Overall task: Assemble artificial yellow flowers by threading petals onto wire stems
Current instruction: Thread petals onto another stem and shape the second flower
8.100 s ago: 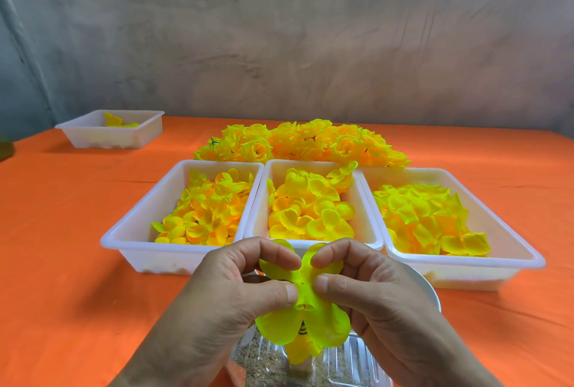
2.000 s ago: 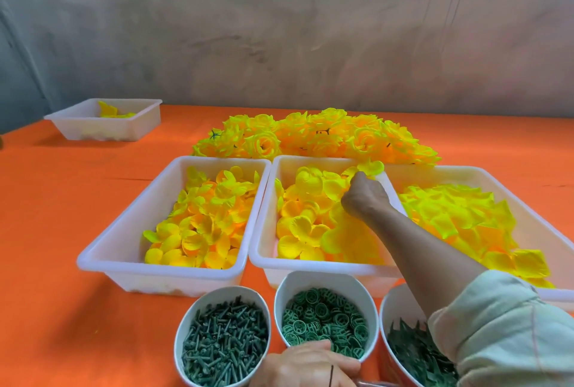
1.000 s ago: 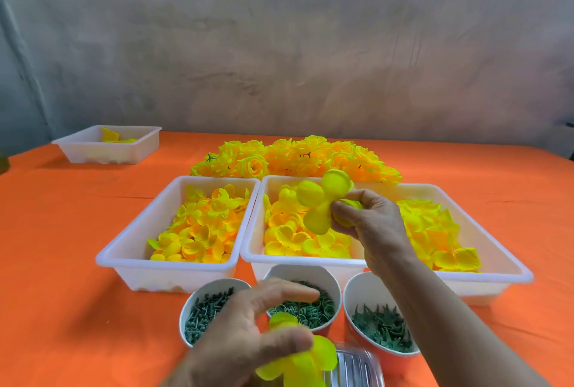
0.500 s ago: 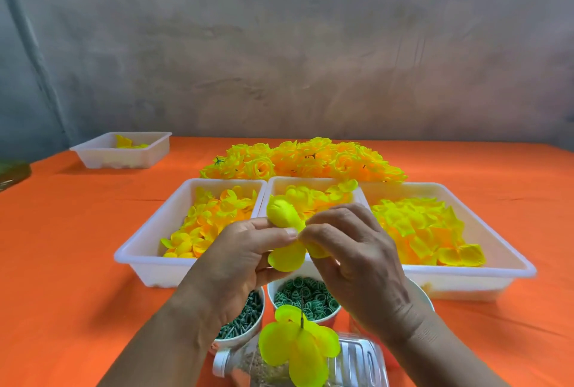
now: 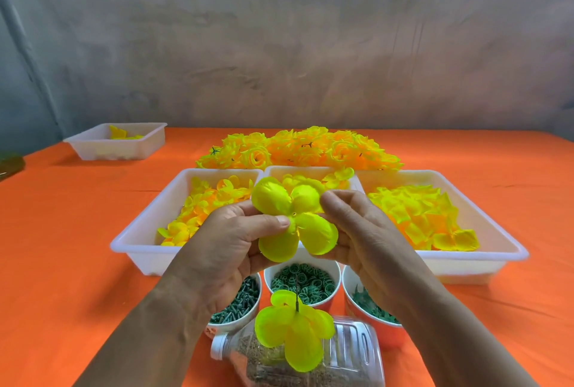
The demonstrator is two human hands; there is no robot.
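Left hand [image 5: 230, 246] and right hand [image 5: 363, 237] are pinching the petal piece [image 5: 295, 219], probably crumpling it if its hole's missing the lower-center wire stem [image 5: 297, 301].

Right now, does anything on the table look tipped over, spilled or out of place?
The clear bottle lies on its side in front of the cups, cap to the left, though nothing appears spilled. One petal piece sits on the far rim of the middle tray.

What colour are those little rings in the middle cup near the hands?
Dark green. The rings in the white cup show best in the head view.
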